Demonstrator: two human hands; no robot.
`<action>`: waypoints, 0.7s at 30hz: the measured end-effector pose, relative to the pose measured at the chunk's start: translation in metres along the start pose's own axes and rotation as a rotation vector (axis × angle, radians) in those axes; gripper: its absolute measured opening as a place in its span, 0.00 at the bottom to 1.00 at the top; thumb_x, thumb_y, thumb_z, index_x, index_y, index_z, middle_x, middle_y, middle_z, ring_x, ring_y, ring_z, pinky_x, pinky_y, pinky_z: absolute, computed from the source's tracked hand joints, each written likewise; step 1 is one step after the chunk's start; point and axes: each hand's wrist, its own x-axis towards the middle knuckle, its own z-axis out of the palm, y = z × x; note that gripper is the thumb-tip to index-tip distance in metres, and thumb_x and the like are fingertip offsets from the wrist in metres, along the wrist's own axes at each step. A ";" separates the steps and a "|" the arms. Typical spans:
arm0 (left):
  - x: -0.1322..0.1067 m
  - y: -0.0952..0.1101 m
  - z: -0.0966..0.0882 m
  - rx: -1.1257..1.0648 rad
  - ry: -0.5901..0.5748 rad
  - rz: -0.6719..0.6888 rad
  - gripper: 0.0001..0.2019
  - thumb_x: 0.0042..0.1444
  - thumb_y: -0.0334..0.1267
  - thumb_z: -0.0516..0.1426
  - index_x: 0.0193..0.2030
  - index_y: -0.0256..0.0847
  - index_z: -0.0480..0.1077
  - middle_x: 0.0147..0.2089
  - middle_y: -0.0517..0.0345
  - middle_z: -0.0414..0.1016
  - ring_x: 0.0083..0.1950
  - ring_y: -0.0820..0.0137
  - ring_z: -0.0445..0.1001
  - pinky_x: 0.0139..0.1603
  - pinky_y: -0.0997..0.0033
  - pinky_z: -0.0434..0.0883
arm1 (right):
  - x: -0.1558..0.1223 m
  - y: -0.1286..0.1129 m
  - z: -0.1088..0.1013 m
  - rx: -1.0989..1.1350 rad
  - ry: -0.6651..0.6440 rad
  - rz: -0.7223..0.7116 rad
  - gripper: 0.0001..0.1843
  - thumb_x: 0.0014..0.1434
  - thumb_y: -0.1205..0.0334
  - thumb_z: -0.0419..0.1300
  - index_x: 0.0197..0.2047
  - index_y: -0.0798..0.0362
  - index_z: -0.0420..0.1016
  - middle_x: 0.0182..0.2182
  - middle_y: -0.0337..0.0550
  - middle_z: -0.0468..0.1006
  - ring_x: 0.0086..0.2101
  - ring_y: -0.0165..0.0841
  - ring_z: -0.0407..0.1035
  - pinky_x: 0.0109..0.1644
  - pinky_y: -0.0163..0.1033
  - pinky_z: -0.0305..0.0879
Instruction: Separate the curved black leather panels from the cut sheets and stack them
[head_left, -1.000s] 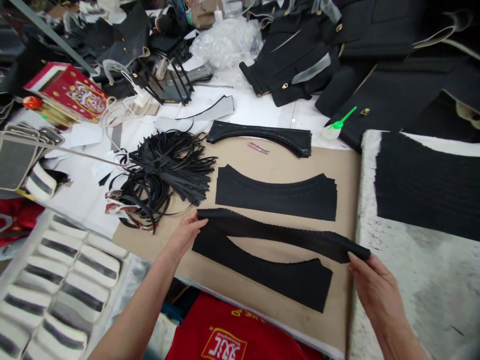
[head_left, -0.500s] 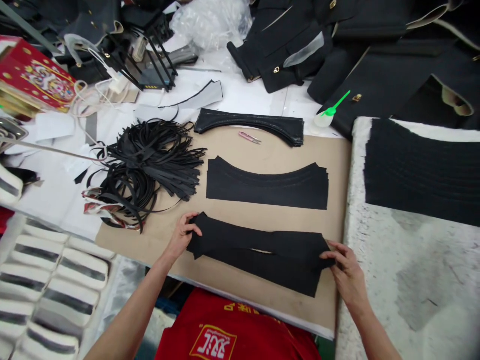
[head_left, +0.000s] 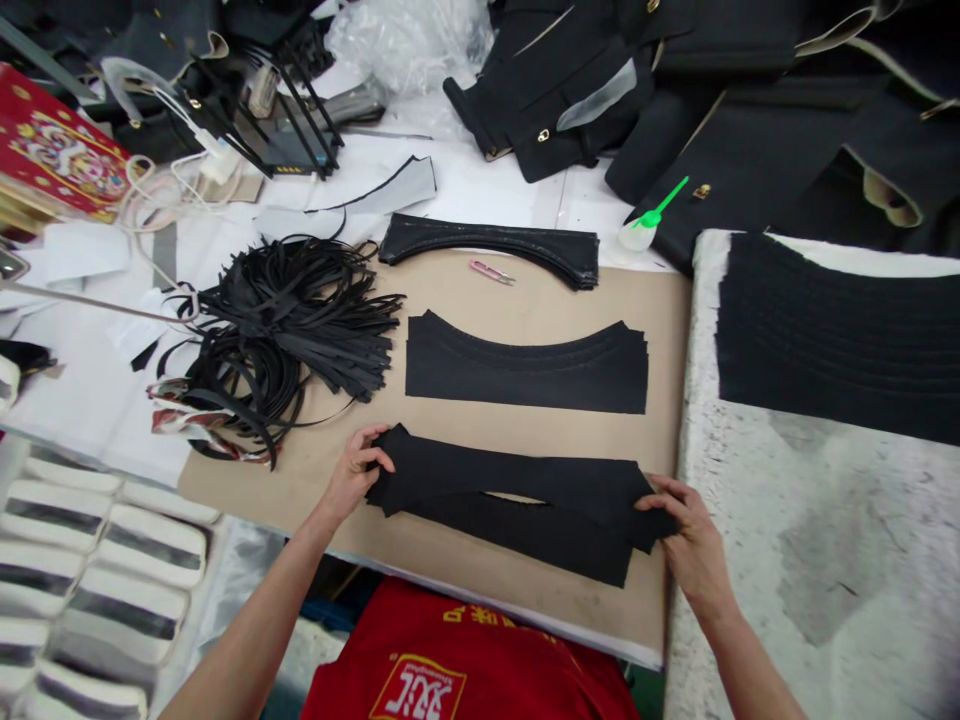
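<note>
Two overlapping black fabric-like pieces lie before me; the upper black piece (head_left: 517, 475) has an end in each hand. My left hand (head_left: 358, 470) pinches its left end, where both pieces come together. At the other end my right hand (head_left: 686, 525) grips the right tip between thumb and fingers. Beneath it, the lower black piece (head_left: 555, 548) shows its straight front edge, with a thin slit of brown board between the two. Further back rests a stack of curved black pieces (head_left: 525, 375) with stitch-like lines along the curve.
Pink thread snips (head_left: 491, 272) lie behind the stack, before a bundle of folded black pieces (head_left: 487, 240). Black strips (head_left: 300, 310) are heaped at left. A green-nozzled bottle (head_left: 641, 225) stands behind. On the right is a raised pale slab (head_left: 810, 520) carrying more black pieces (head_left: 840, 340).
The right end of the upper piece has shifted outward past the lower piece, with my right hand on it. The slit between them looks wider. My view has moved slightly right.
</note>
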 end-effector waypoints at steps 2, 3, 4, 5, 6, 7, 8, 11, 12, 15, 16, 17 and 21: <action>0.000 -0.001 0.000 0.002 0.003 0.003 0.13 0.41 0.25 0.51 0.26 0.42 0.75 0.59 0.55 0.63 0.62 0.61 0.61 0.66 0.51 0.56 | 0.000 -0.002 -0.001 0.019 0.011 0.003 0.08 0.50 0.62 0.55 0.31 0.47 0.76 0.49 0.43 0.69 0.51 0.42 0.64 0.56 0.49 0.59; 0.000 -0.001 0.000 0.010 0.008 0.005 0.12 0.42 0.26 0.51 0.26 0.42 0.74 0.59 0.56 0.63 0.62 0.61 0.61 0.66 0.51 0.57 | 0.000 -0.003 -0.002 0.024 0.018 0.006 0.09 0.49 0.63 0.54 0.31 0.48 0.75 0.49 0.43 0.69 0.51 0.42 0.64 0.56 0.49 0.59; -0.001 -0.001 0.001 0.022 0.013 0.007 0.11 0.42 0.26 0.52 0.26 0.42 0.74 0.59 0.56 0.63 0.62 0.61 0.61 0.66 0.51 0.57 | 0.000 -0.004 -0.003 0.024 0.022 0.009 0.09 0.49 0.63 0.54 0.30 0.48 0.75 0.49 0.43 0.69 0.51 0.42 0.64 0.56 0.49 0.59; -0.001 -0.001 0.001 0.040 0.019 0.009 0.10 0.43 0.27 0.53 0.26 0.42 0.74 0.59 0.56 0.63 0.61 0.61 0.61 0.66 0.51 0.57 | 0.000 -0.004 -0.003 0.018 0.023 0.009 0.09 0.48 0.64 0.53 0.30 0.48 0.75 0.49 0.43 0.69 0.51 0.42 0.64 0.56 0.49 0.59; -0.001 -0.001 0.002 0.058 0.025 0.012 0.09 0.43 0.27 0.53 0.26 0.42 0.74 0.59 0.56 0.63 0.61 0.61 0.61 0.65 0.51 0.58 | 0.000 -0.004 -0.004 0.007 0.018 0.007 0.09 0.48 0.64 0.53 0.30 0.48 0.74 0.49 0.43 0.69 0.51 0.42 0.64 0.56 0.48 0.59; -0.001 -0.001 0.002 0.074 0.028 0.016 0.09 0.44 0.27 0.54 0.26 0.43 0.74 0.59 0.56 0.63 0.61 0.60 0.61 0.65 0.51 0.58 | -0.001 -0.004 -0.004 -0.007 0.013 0.003 0.09 0.48 0.64 0.53 0.30 0.48 0.74 0.49 0.43 0.69 0.51 0.42 0.64 0.56 0.48 0.59; -0.002 -0.001 0.003 0.086 0.028 0.021 0.10 0.44 0.27 0.54 0.27 0.43 0.75 0.59 0.56 0.63 0.60 0.60 0.61 0.65 0.51 0.58 | -0.001 -0.004 -0.005 -0.020 0.010 0.000 0.09 0.48 0.64 0.53 0.31 0.48 0.74 0.49 0.42 0.69 0.51 0.42 0.64 0.55 0.48 0.60; -0.002 -0.001 0.003 0.093 0.022 0.028 0.10 0.45 0.27 0.54 0.28 0.44 0.75 0.60 0.56 0.63 0.60 0.60 0.61 0.64 0.52 0.59 | -0.001 -0.003 -0.005 -0.037 0.005 0.009 0.09 0.48 0.63 0.53 0.31 0.48 0.74 0.50 0.42 0.69 0.51 0.41 0.65 0.54 0.47 0.60; -0.002 -0.001 0.003 0.088 0.021 0.023 0.10 0.45 0.27 0.54 0.28 0.44 0.75 0.60 0.56 0.63 0.60 0.60 0.61 0.64 0.51 0.58 | -0.001 -0.003 -0.005 -0.039 0.007 0.013 0.09 0.48 0.63 0.53 0.31 0.47 0.74 0.49 0.42 0.70 0.50 0.41 0.65 0.54 0.47 0.60; -0.002 0.000 0.003 0.069 0.029 -0.002 0.10 0.44 0.26 0.55 0.28 0.43 0.75 0.61 0.55 0.62 0.62 0.59 0.60 0.65 0.50 0.57 | 0.000 -0.004 -0.006 -0.036 0.004 0.009 0.09 0.48 0.63 0.53 0.31 0.47 0.73 0.49 0.41 0.70 0.50 0.41 0.65 0.54 0.47 0.60; -0.002 0.000 0.003 0.063 0.031 -0.008 0.10 0.44 0.26 0.54 0.28 0.43 0.75 0.61 0.55 0.62 0.62 0.59 0.59 0.65 0.50 0.57 | 0.000 -0.003 -0.006 -0.036 0.001 0.008 0.09 0.47 0.62 0.53 0.31 0.47 0.73 0.49 0.41 0.70 0.50 0.41 0.66 0.55 0.47 0.60; -0.002 0.001 0.003 0.056 0.030 -0.012 0.10 0.44 0.26 0.54 0.28 0.43 0.75 0.61 0.54 0.62 0.62 0.59 0.59 0.65 0.50 0.57 | -0.001 -0.002 -0.006 -0.038 0.001 0.008 0.09 0.47 0.62 0.53 0.31 0.47 0.73 0.49 0.41 0.70 0.50 0.42 0.66 0.55 0.48 0.60; -0.002 0.001 0.002 0.023 0.020 -0.008 0.12 0.42 0.24 0.54 0.28 0.42 0.75 0.60 0.54 0.63 0.62 0.59 0.61 0.65 0.52 0.58 | -0.002 0.005 -0.007 -0.035 0.001 0.006 0.11 0.44 0.62 0.53 0.32 0.47 0.73 0.50 0.41 0.71 0.50 0.45 0.66 0.57 0.51 0.58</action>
